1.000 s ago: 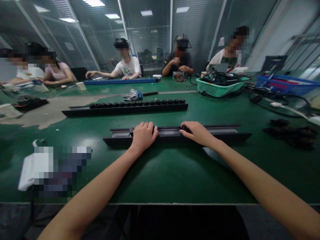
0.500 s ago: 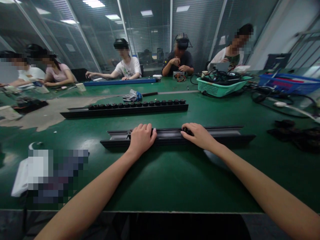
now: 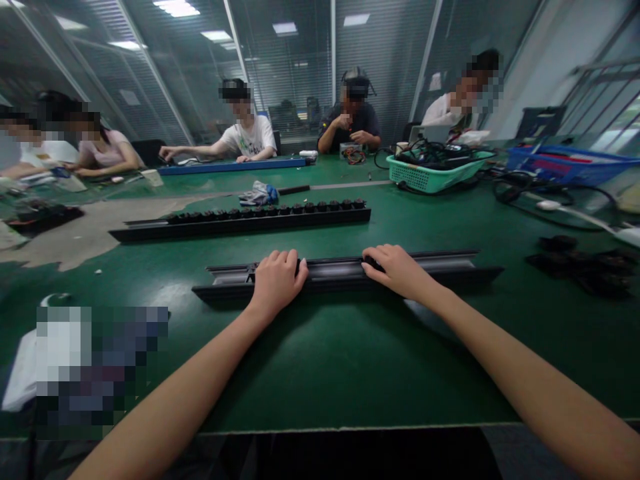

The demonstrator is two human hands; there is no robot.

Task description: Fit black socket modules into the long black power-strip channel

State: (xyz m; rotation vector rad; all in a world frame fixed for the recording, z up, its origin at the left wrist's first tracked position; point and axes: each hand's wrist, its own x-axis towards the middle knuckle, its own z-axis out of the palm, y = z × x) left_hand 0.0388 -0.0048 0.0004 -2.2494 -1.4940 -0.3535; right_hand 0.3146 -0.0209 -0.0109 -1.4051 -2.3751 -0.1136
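A long black channel rail (image 3: 333, 270) lies crosswise on the green table in front of me. My left hand (image 3: 279, 280) is closed over black parts sitting in its left half; a small black block (image 3: 251, 273) shows beside the fingers, and the rest is covered. Further right along the rail, my right hand (image 3: 395, 270) has its thumb and fingers closed around another small black part (image 3: 373, 262). The channel's pale inner floor shows between my hands. Behind it lies a second black rail (image 3: 240, 227) with a row of several round black pieces (image 3: 310, 207) along it.
Black parts (image 3: 585, 263) lie at the right. Farther back stand a green basket (image 3: 417, 175) of cables and a blue basket (image 3: 590, 170). A glove (image 3: 259, 193) lies behind the second rail. Several people sit across the table, including one in white (image 3: 250, 139).
My view has turned slightly to the right. Relative to the rail, my right hand sits a little further right. Both hands keep their hold.
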